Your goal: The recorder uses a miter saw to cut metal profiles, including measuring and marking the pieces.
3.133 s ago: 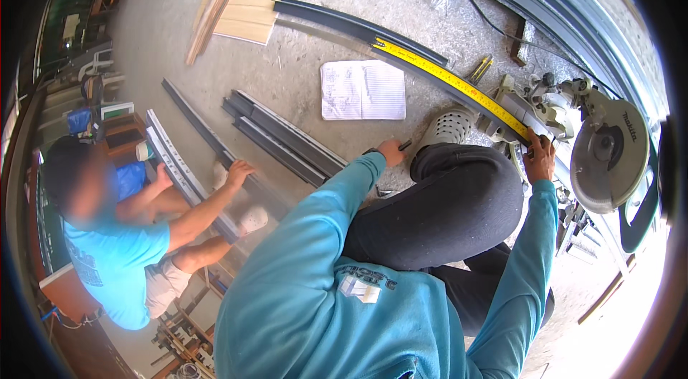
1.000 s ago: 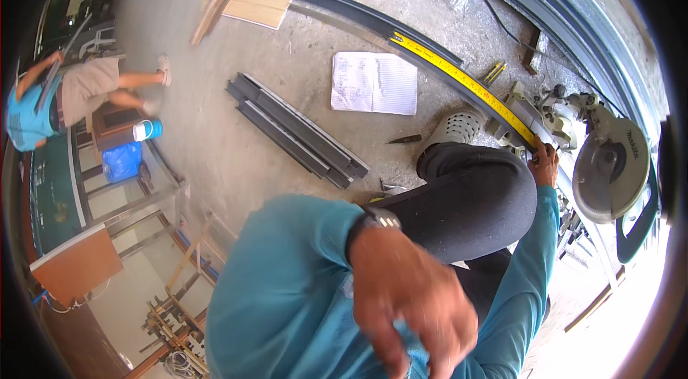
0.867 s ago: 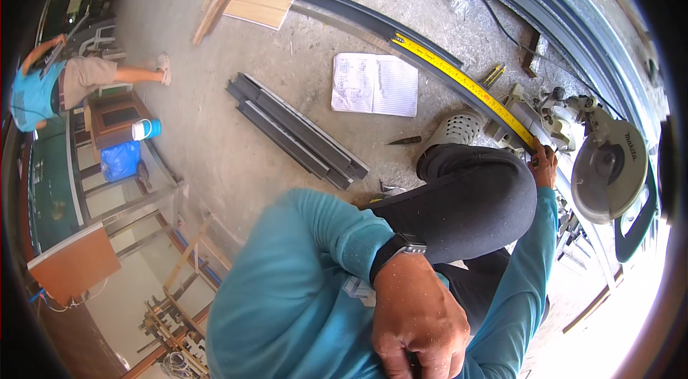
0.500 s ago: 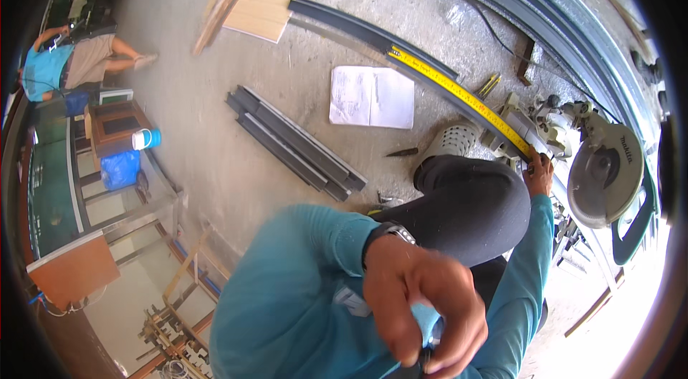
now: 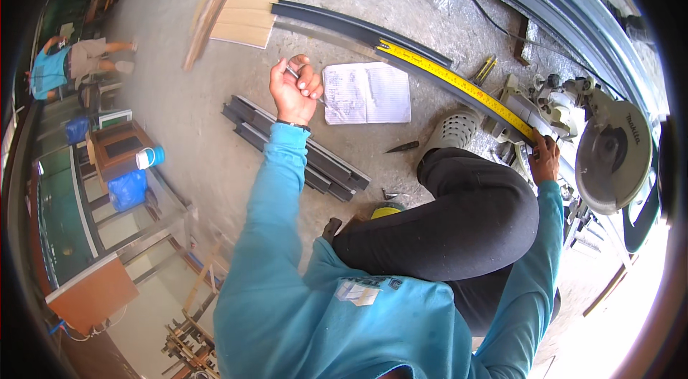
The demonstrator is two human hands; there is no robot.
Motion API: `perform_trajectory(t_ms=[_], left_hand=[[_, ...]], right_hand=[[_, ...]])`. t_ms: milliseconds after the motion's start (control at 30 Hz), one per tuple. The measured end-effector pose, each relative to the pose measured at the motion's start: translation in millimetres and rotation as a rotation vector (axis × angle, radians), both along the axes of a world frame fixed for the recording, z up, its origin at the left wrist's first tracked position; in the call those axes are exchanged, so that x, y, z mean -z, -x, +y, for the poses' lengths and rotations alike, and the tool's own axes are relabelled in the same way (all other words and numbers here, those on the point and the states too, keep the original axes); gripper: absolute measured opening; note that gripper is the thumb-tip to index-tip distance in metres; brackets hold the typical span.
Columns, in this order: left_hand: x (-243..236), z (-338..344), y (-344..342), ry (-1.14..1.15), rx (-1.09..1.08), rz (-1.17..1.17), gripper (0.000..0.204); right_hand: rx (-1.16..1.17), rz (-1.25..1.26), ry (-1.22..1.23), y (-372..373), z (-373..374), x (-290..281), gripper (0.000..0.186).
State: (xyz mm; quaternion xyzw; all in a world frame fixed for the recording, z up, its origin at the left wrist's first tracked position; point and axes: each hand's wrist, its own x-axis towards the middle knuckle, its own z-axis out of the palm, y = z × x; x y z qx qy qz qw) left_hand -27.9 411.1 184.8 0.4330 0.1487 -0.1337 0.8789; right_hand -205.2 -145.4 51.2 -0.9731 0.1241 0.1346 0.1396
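"One yellow tape measure lies at two o'clock, along a dark metal profile. Is it marked?"

"Printed graduations run the blade's length, too small to read. At three, the right hand bends its fingers over the near end, its arm reaching up from five o'clock."

"Does it pinch the tape?"

"I cannot tell; the fingers hide that. The left hand, at eleven, is palm up, fingers curled, pinching a slim pen-like tool."

"Other writing?"

"Handwriting lines the left page of the open notebook at twelve, and a saw at three bears dark lettering on its pale guard."
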Motion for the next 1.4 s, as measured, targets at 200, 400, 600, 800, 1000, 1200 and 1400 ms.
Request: perform_trajectory(t_ms=[200, 400, 600, 800, 1000, 1200, 1400], left_hand=[[98, 39, -7, -0.446, -0.062, 0.236, 0.03], [143, 65, 1, -1.002, 0.326, 0.498, 0.059], [184, 77, 14, -1.025, 0.466, 0.223, 0.037], [197, 87, 8, -1.33, 0.743, 0.028, 0.023], [191, 78, 2, -1.362, 0.917, 0.005, 0.02], [198, 80, 3, -1.343, 0.902, 0.001, 0.019], [203, 84, 3, -1.401, 0.932, -0.013, 0.02]], right_hand=[[-0.02, -0.013, -0.028, -1, -3, -1, 0.075], [-0.023, -0.02, -0.047, 3, -4, 0, 0.076], [-0.022, 0.017, -0.039, 2, -8, 0, 0.076], [-0.062, -0.06, -0.004, 2, -3, -2, 0.074], [-0.054, -0.05, -0.019, 2, -3, -4, 0.073], [-0.072, -0.043, -0.005, -1, -2, -6, 0.072], [-0.02, -0.01, -0.037, -3, 2, -7, 0.072]])
